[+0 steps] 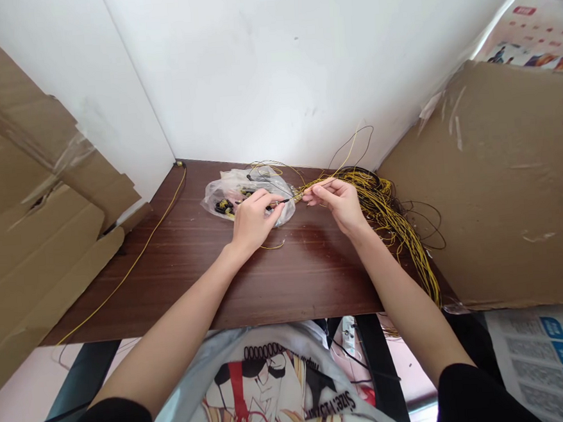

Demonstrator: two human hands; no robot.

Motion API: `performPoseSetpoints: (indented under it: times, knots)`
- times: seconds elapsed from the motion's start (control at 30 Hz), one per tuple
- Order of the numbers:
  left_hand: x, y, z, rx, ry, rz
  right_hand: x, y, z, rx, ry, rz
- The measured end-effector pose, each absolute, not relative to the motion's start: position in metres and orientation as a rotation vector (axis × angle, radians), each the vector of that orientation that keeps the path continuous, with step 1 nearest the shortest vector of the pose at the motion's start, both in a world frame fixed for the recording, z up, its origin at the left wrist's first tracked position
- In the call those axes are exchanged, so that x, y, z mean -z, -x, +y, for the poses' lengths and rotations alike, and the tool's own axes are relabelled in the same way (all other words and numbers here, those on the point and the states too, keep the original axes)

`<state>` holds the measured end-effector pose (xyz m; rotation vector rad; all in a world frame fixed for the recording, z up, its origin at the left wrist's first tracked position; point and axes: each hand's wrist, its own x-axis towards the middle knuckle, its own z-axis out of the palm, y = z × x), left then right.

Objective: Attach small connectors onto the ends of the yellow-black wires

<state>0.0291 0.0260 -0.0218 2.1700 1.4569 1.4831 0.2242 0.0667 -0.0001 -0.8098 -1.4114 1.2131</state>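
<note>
Over the middle of the brown table, my left hand (254,220) pinches a small black connector (276,204) at its fingertips. To its right, my right hand (337,199) has thumb and fingers closed on a thin wire, which runs toward the connector. Behind and left of my left hand lies a clear plastic bag (215,191) holding small black and yellow parts (223,207). A large bundle of yellow and black wires (392,210) spreads beside my right hand and runs down to the table's right front edge.
Cardboard stands at the left (29,190) and right (496,189) of the brown table (287,288), with a white wall (271,64) behind. One yellow wire (140,256) crosses the table's left side. A printed bag (275,391) and a white power strip (349,338) show below the front edge.
</note>
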Motion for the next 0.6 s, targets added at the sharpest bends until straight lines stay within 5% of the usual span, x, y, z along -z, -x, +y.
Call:
performPoseSetpoints:
  times: [0.6]
  knots:
    - [0.0219,-0.0303,0.0262,-1.507,-2.121,1.442,-0.0002,-0.2264,0.0677,-1.149,0.878,-1.409]
